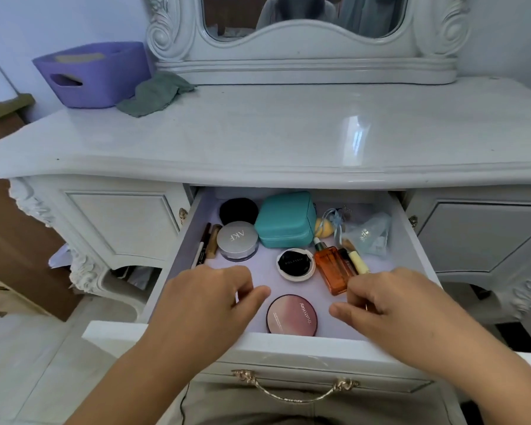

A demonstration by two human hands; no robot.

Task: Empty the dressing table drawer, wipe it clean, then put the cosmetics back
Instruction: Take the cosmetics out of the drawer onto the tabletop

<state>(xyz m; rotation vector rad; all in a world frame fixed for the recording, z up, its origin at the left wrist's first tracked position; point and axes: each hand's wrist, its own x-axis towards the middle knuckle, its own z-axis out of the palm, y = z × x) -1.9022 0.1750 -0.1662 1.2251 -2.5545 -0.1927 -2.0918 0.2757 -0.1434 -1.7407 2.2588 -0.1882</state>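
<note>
The drawer (pixel 408 228) is standing pulled out from the dressing table (pixel 258 133), its front edge nearest the camera. Both hands are reaching over that front edge. The left hand (pixel 206 305) is hovering half open, fingers curled, holding nothing. The right hand (pixel 393 305) is likewise loosely curled and empty; its fingertips are lying over the lower end of the orange bottle (pixel 331 265).

Between the two hands, the pink compact (pixel 292 315) is lying flat against the drawer's front edge, untouched. Behind it, near the centre, the black cushion compact (pixel 296 264) is sitting. The silver jar (pixel 238 240) and the teal case (pixel 285 220) are occupying the rear, with a black puff (pixel 238 210) at the rear left corner. Pencils (pixel 204 245) are lying along the left wall. A clear pouch (pixel 370 234) is resting near the right wall.

Bare lining is showing between the jar and the left hand. The tabletop is largely free; a purple basket (pixel 95 75) and a grey-green cloth (pixel 154 93) are sitting at its rear left corner.
</note>
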